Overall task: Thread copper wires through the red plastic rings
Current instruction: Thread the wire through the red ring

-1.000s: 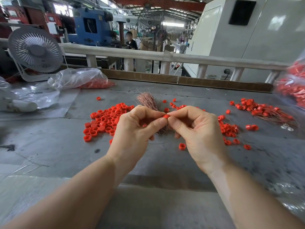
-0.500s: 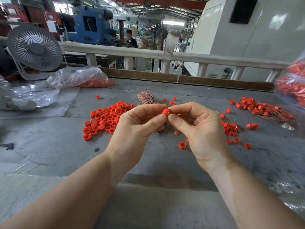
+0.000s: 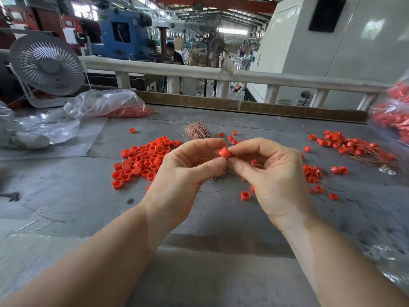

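Above the grey worktable (image 3: 66, 196), your left hand (image 3: 183, 173) and right hand (image 3: 272, 173), fingers curled, jointly pinch one small red plastic ring (image 3: 225, 153); its axis tilts up-left, and its threading cannot be determined.

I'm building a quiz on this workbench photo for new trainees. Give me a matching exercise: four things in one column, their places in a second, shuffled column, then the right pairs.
Things:
1. small red plastic ring
2. bundle of thin copper wires
3. white round desk fan
4. clear plastic bag of red rings

Places:
A. far left end of the grey table, upright
B. pinched between left hand and right hand
C. lying right of the fan
D. on the table just beyond the hands

Pairs: 1-B, 2-D, 3-A, 4-C
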{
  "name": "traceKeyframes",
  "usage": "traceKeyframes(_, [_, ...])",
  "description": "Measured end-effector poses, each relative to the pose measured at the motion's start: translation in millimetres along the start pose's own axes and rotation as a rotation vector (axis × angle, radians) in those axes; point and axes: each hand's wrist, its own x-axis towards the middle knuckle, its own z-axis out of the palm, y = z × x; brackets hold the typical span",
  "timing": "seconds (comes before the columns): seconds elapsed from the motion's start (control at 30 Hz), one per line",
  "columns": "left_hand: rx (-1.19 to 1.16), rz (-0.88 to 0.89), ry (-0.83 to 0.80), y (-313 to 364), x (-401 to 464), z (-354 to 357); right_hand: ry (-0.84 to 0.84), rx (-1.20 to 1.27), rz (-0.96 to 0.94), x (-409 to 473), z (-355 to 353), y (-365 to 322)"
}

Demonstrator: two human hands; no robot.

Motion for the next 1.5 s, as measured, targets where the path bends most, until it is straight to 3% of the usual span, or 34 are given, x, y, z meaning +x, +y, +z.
traceKeyframes(0.27, [0.037,-0.012,-0.001,-0.5,-0.5,-0.8,0.013,-0.075,-0.029,0.4,-0.2,-0.2])
traceKeyframes(0.47, [-0.008,-0.065,0.024,-1.8,-0.1,0.8,0.024,-0.29,-0.143,-3.3,1.2,-0.3])
traceKeyframes(1.03, [-0.303,-0.251,0.054,0.0,3.5,1.7,0.021,0.061,0.069,1.1,-2.4,-0.6])
traceKeyframes(1.5, [-0.279,-0.409,0.066,3.0,4.2,1.2,0.023,0.171,0.145,0.7,-2.4,-5.5])
